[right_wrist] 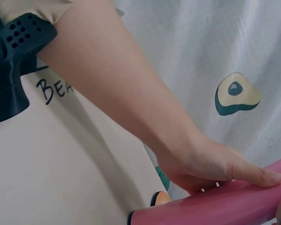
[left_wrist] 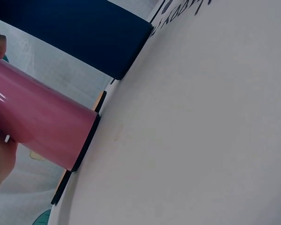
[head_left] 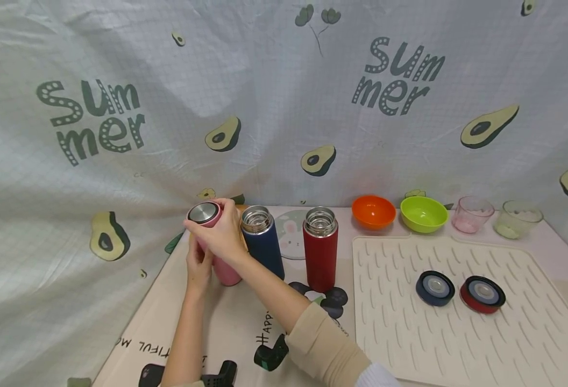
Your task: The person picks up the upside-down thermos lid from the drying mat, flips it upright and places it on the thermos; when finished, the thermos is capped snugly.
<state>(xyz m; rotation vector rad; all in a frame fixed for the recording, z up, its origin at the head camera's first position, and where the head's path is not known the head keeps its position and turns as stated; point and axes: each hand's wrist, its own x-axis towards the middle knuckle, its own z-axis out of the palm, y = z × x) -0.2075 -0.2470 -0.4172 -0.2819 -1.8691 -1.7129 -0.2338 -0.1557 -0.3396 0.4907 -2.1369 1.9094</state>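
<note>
A pink thermos [head_left: 227, 273] stands upright at the left of the table, also seen in the left wrist view with its dark base on the tabletop. My left hand [head_left: 199, 269] grips its body from the left; the right wrist view shows that hand's thumb lying along the pink side. At the top, my right hand [head_left: 223, 232] holds the pink lid [head_left: 204, 213] with its silver disc, fingers round the rim. Close to the right stands a lidless blue thermos [head_left: 264, 244], then a lidless red thermos [head_left: 320, 258].
A blue lid [head_left: 435, 288] and a red lid [head_left: 483, 294] lie on the ridged cream mat [head_left: 390, 333] at right. Behind it are an orange bowl [head_left: 373, 212], a green bowl [head_left: 424, 214], a pink glass [head_left: 471, 214] and a greenish glass [head_left: 517, 219]. A printed curtain [head_left: 274, 97] hangs behind.
</note>
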